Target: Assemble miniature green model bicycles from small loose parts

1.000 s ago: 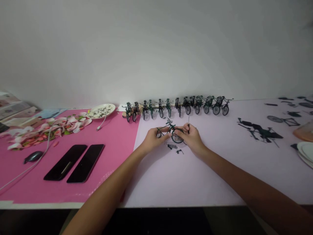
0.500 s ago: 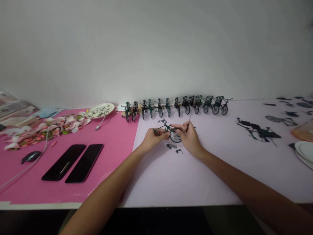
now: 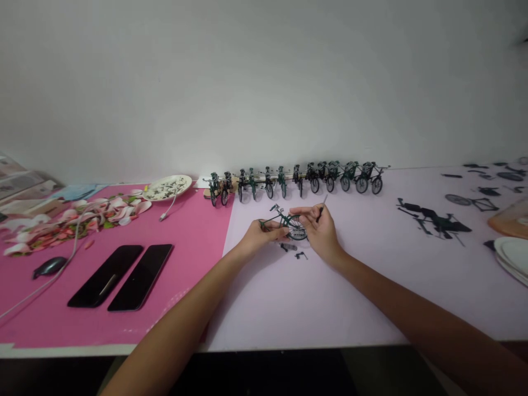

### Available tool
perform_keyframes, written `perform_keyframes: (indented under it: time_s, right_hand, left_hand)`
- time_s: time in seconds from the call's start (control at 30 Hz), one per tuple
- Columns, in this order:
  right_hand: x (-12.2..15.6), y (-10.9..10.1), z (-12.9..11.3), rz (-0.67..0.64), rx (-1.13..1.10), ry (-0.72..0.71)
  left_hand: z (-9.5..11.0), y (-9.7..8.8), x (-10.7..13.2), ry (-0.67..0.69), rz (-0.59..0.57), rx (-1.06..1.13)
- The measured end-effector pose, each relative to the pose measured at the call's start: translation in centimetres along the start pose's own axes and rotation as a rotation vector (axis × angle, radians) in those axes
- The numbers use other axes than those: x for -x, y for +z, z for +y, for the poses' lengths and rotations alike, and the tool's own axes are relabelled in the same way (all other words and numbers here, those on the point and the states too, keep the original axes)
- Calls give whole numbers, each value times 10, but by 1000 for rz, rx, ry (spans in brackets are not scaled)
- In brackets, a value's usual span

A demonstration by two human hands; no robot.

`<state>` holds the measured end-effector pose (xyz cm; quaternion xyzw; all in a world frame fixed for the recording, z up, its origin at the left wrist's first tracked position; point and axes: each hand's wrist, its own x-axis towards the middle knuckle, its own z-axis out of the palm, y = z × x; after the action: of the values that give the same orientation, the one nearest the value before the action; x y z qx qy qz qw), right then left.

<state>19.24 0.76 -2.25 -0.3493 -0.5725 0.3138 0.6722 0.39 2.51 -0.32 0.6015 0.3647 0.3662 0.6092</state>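
1. Centrally, a small green model bicycle sits between the two hands over the pale part of the table, its handlebar up and its front wheel toward the right.
2. The left hand has its fingers clamped on the rear of the bicycle's frame.
3. The right hand has some fingers closed around a slim tool, thin tip pointing up, while thumb and index finger reach toward the front wheel; whether they pinch it, I cannot tell.
4. Just below the bicycle lie a small grey part and a dark angular piece.
5. Behind, a row of model bicycles stands near the wall.
6. To the right, dark bicycle parts are spread out.
7. To the left, on a pink cover, are two black phones, a computer mouse and a heap of petals.
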Motion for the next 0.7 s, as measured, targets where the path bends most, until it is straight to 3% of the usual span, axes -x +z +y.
perform_keyframes:
  time_s: [0.7]
  right_hand:
    - [4,2,3,-27,1,23]
  left_hand:
    - [-3,2,-1,11,-12,-9]
